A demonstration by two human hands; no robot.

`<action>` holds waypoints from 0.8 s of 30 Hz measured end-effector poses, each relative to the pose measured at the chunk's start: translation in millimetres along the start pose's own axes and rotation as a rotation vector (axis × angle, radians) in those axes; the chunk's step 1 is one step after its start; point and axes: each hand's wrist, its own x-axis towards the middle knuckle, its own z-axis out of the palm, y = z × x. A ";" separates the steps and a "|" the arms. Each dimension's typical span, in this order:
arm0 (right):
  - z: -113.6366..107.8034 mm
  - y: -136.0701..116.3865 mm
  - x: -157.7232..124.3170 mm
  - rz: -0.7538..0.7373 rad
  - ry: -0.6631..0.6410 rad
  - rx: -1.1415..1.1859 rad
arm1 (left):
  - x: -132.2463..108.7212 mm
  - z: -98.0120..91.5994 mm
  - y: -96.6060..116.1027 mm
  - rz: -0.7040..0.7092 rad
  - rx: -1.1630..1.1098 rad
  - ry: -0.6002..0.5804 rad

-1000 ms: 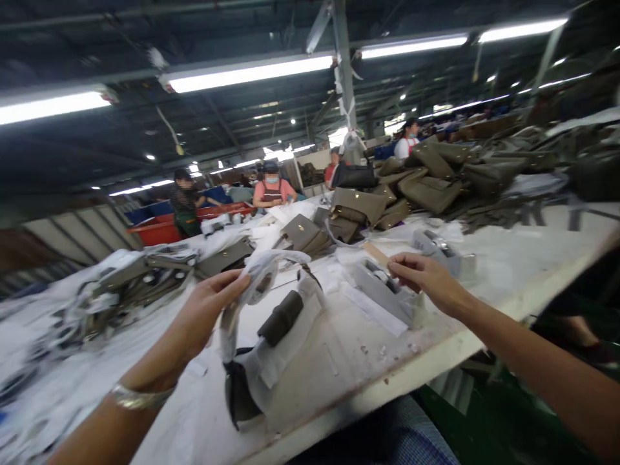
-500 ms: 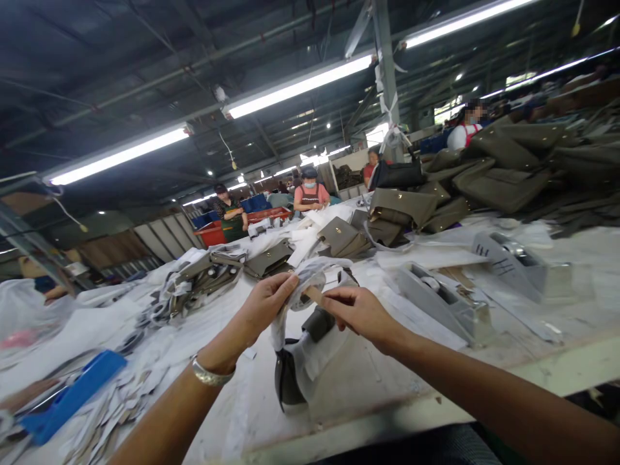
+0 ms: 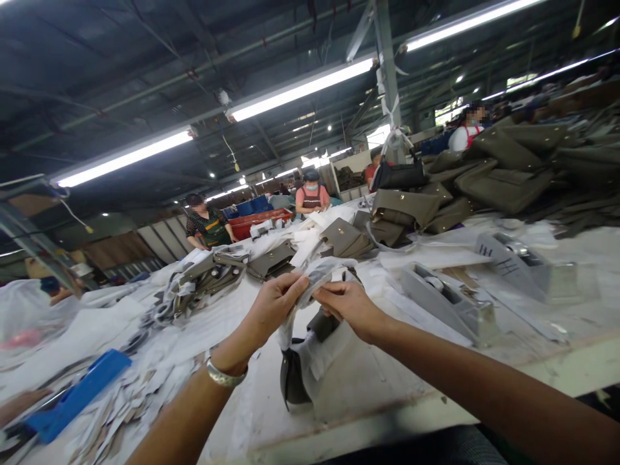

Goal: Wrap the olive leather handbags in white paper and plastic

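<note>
My left hand (image 3: 274,307) is closed, thumb and fingers pinching an arched bag strap (image 3: 317,274) wrapped in white, filmy material. My right hand (image 3: 351,309) meets it from the other side, its fingertips pressed together at the same wrapped strap. Whether a small strip is still between the right fingers is hidden. Below the hands, a small olive-grey bag (image 3: 294,378) rests upright on the table, with white tissue paper (image 3: 317,355) against it. A metal bracelet (image 3: 225,374) circles my left wrist.
Two grey tape dispensers (image 3: 436,303) (image 3: 513,258) stand at right. Olive bags (image 3: 513,174) are heaped behind them. Paper scraps (image 3: 113,410) and a blue dispenser-like object (image 3: 80,397) lie left, near another person's hand (image 3: 22,405). Co-workers stand across the table (image 3: 378,403).
My right fingers have moved in against the wrapped strap, and the tan strip they held no longer shows. A co-worker at the far left has leaned toward the table.
</note>
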 end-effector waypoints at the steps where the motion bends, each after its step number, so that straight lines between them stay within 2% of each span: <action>1: 1.6 -2.0 0.4 0.006 -0.011 0.052 | 0.1 -0.6 -0.2 0.030 0.039 0.034; 6: 6.7 -20.9 -6.6 0.161 -0.106 0.373 | 2.3 -3.8 -9.5 0.104 0.124 0.110; 9: 8.2 -29.0 -7.8 0.230 -0.076 0.375 | 2.5 -1.1 -14.2 0.162 0.146 0.131; 12: 10.8 -30.7 -6.6 0.215 0.009 0.334 | 1.0 5.7 -14.3 0.232 0.137 0.157; 14: 12.8 -30.1 -6.6 0.188 0.021 0.353 | -0.5 11.2 -12.8 0.242 0.100 0.184; 16: 14.0 -29.3 -7.2 0.164 0.021 0.369 | -1.6 16.3 -11.1 0.180 -0.003 0.232; 19: 13.0 -29.3 -7.1 0.155 0.036 0.355 | -2.2 21.2 -8.5 -0.035 -0.302 0.289; 21: 10.2 -30.5 -5.7 0.154 0.035 0.329 | -1.9 22.5 -6.8 -0.142 -0.504 0.261; 24: 2.7 -31.9 -4.0 0.153 -0.040 0.342 | -1.6 24.0 -4.6 -0.136 -0.642 0.185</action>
